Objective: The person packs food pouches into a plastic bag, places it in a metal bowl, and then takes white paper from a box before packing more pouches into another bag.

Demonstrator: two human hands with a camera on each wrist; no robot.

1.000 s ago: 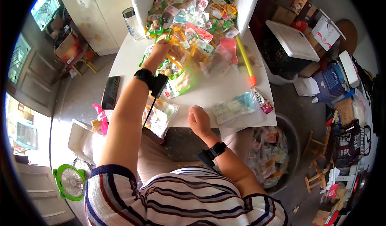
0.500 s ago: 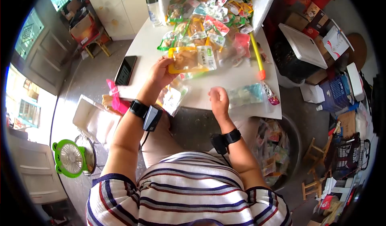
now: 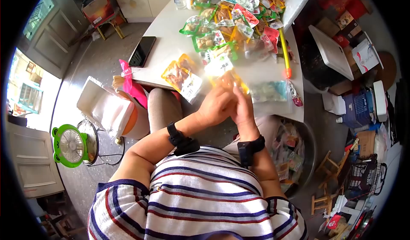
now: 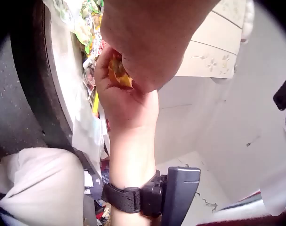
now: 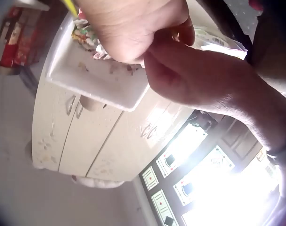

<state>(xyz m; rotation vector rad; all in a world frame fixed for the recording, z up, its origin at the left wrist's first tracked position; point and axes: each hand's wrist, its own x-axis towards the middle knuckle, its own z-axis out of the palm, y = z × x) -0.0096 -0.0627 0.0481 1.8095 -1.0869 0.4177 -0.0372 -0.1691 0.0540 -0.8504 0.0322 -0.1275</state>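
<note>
In the head view, both hands meet over the front edge of the white table [image 3: 171, 41]. Between them is a clear snack packet with yellow edges [image 3: 229, 78], its far end blurred. My left hand [image 3: 217, 106] pinches it with curled fingers. Against the left hand, my right hand [image 3: 244, 111] grips the packet too. A sliver of the yellow packet [image 4: 119, 73] shows between the hands in the left wrist view; the fingertips are mostly hidden. Left of the hands lies another yellow-edged packet [image 3: 183, 75]. A clear bag with a blue-green panel [image 3: 269, 91] lies to the right.
A heap of snack packets [image 3: 239, 15] spills from a white foam box [image 3: 301, 2]. A yellow stick with an orange end [image 3: 284, 54] lies on the right. A phone [image 3: 142, 52] rests at the left edge. Below right stands a basin [image 3: 309, 154] of packets.
My left hand has drawn the yellow-edged packet from the heap towards me. It has come over to my right hand, and both now hold the packet. The head view has shifted.
</note>
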